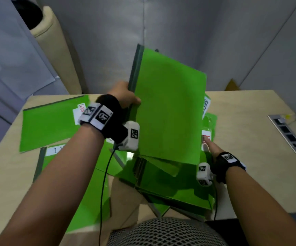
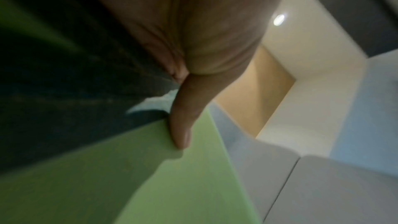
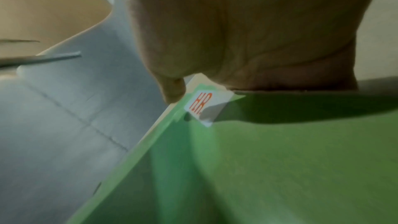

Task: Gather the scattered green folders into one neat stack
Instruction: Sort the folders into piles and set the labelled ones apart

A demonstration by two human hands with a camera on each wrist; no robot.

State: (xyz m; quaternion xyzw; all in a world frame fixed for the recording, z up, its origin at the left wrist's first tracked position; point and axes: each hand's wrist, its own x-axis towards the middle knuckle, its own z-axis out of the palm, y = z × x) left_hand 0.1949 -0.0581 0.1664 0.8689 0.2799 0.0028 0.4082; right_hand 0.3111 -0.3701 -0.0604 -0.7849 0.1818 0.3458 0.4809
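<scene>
My left hand [image 1: 124,96] grips the dark spine edge of a green folder [image 1: 168,107] and holds it tilted above the desk. In the left wrist view my thumb [image 2: 183,125] presses on its green cover [image 2: 107,176]. Beneath it lies an uneven pile of green folders [image 1: 170,183] at the desk's front edge. My right hand [image 1: 212,150] rests with straight fingers on a folder with a red-lettered label [image 1: 206,137] at the pile's right side. The right wrist view shows that "HR" label [image 3: 202,103] and the green cover [image 3: 280,168] under my palm [image 3: 247,31].
Another green folder [image 1: 48,125] lies flat at the desk's far left, and one with a white label [image 1: 55,150] sits under my left forearm. A socket panel [image 1: 287,135] is set into the beige desk [image 1: 250,121] at right. A mesh chair back [image 1: 165,231] is below.
</scene>
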